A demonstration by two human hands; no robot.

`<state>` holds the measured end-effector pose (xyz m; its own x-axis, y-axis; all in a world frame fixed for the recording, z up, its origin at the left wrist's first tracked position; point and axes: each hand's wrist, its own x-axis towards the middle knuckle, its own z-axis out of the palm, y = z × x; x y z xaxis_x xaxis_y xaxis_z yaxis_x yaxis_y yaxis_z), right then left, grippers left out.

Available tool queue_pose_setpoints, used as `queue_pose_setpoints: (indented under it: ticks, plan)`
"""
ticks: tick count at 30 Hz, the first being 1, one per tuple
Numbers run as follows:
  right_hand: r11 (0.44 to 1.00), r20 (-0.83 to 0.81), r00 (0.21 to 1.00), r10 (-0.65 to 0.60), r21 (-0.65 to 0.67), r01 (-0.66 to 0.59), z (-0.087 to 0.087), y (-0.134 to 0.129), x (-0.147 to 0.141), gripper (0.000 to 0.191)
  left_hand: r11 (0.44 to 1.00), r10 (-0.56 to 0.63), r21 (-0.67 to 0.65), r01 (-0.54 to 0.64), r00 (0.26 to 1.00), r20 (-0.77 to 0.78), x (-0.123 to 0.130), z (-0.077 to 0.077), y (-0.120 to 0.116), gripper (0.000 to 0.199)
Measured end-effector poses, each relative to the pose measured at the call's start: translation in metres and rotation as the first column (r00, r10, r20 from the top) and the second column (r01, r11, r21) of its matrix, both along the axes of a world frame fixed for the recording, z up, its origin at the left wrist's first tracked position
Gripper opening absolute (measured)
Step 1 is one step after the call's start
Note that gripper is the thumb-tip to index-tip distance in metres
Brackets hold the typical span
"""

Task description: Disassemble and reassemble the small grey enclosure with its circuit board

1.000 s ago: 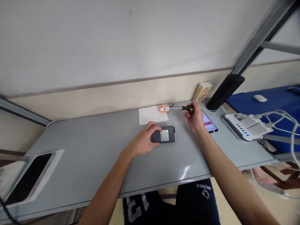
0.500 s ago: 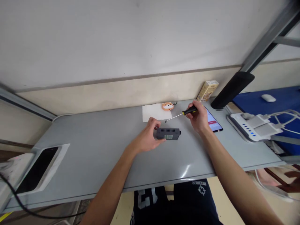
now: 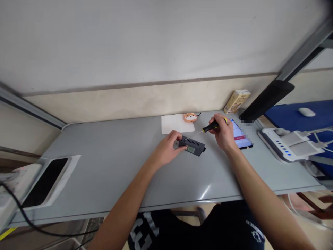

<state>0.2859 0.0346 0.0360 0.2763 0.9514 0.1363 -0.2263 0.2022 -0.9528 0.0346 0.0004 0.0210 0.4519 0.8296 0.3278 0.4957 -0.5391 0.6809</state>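
Note:
A small dark grey box with vent slots and a pale label is tilted above the grey table. My left hand grips its left end between thumb and fingers. My right hand holds a screwdriver by its black and yellow handle. The thin shaft points left and down, and its tip is at the box's upper left part, near the slots. Whether the tip touches a screw is too small to tell.
White paper and an orange animal-face case lie behind the box. Right are a lit phone, a carton, a black cylinder and a power strip. A dark phone lies far left.
The box has turned, its right end now lower. The screwdriver tip has moved from above the box onto its upper left part. The whole view has shifted slightly.

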Motion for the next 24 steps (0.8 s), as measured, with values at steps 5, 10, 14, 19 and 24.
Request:
queue_pose_setpoints:
  ticks: [5,10,14,19,24]
  plan:
    - [0.995,0.082,0.992,-0.093,-0.035,0.096,0.0004,-0.0004,-0.0045,0.048,1.0,0.009,-0.013,-0.008,0.998,0.062,0.0017,-0.0023,0.0001,0.031]
    - [0.996,0.078,0.993,-0.084,-0.031,0.087,0.002,-0.001,-0.0055,0.052,1.0,-0.011,0.01,0.01,0.996,0.084,0.0011,0.0017,0.0013,0.026]
    - [0.997,0.067,0.996,-0.061,-0.044,0.064,0.0022,-0.0012,-0.0058,0.053,1.0,-0.023,0.021,0.022,0.997,0.074,0.0006,0.0022,0.0019,0.024]
    - [0.999,0.066,0.998,-0.021,-0.043,0.024,0.0016,-0.0026,-0.0083,0.054,0.998,-0.036,0.057,0.03,0.995,0.094,-0.0008,0.0007,0.0031,0.025]
    - [0.997,0.02,1.0,-0.016,-0.069,0.017,0.0016,-0.0027,-0.0074,0.055,0.995,-0.05,0.087,0.04,0.992,0.118,-0.0019,0.0016,0.0038,0.025]
